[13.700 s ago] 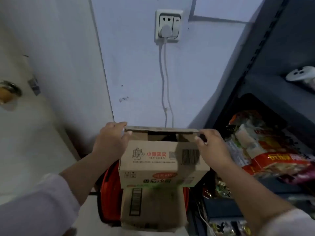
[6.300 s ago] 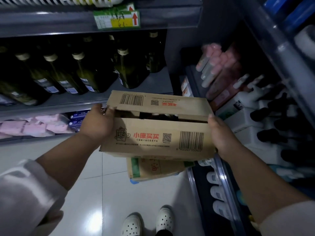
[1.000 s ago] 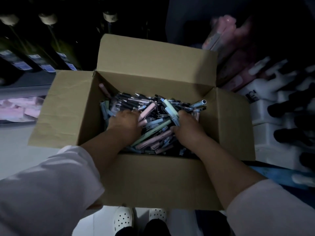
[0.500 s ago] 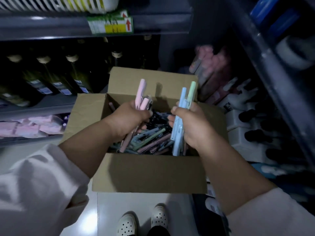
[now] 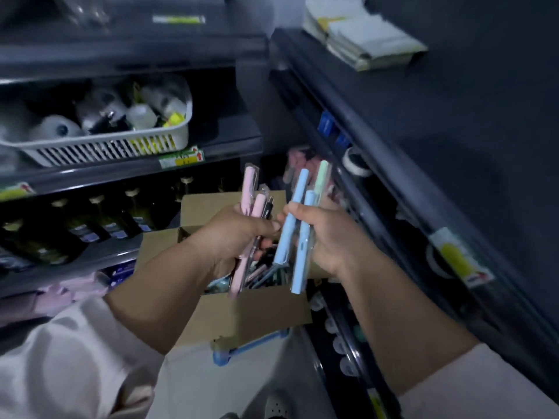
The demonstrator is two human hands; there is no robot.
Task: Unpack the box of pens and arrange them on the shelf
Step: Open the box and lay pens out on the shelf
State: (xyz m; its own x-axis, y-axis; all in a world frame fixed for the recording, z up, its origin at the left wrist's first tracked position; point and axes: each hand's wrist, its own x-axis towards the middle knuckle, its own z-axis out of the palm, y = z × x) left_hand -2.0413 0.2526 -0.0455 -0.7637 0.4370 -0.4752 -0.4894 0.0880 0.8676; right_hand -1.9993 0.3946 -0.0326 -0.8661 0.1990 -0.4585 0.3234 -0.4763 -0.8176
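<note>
Standing over the cardboard box (image 5: 251,316), the person wore pale sleeves, and the toe of a white shoe (image 5: 275,405) showed on the floor at the near edge. The box was open, low in the middle of the view, and it rested on something blue (image 5: 242,352) that could not be identified. Inside it lay a loose heap of pens (image 5: 266,272), many of them dark.

Just above the box both hands were raised, very near to each other. The left hand (image 5: 236,237) was curled around a small bundle with two pink pens (image 5: 248,192) and at least one black pen, each apparently in a clear wrapper, with the upper ends pointing to the far side. The right hand (image 5: 329,237) clasped two light blue pens (image 5: 295,213) and one pale green pen (image 5: 321,176) in the same way.

Farther on the left, one board carried dark bottles (image 5: 90,219), and the board above it a white basket (image 5: 106,143) with small goods. On the right, the dark shelves (image 5: 393,164) ran away to the far side, and a stack of white packets (image 5: 363,37) lay on the highest one. This part was blurred.

The step in hand seemed to be the carrying of two handfuls from the box to a shelf, and with so many pens in the box, most of the work was not yet done. Which board was meant for pens could not be told. The next move probably called for choosing a free place, then laying each bundle down side by side, one hand at a time, because the smooth wrappers might slide out of a loose fist.
</note>
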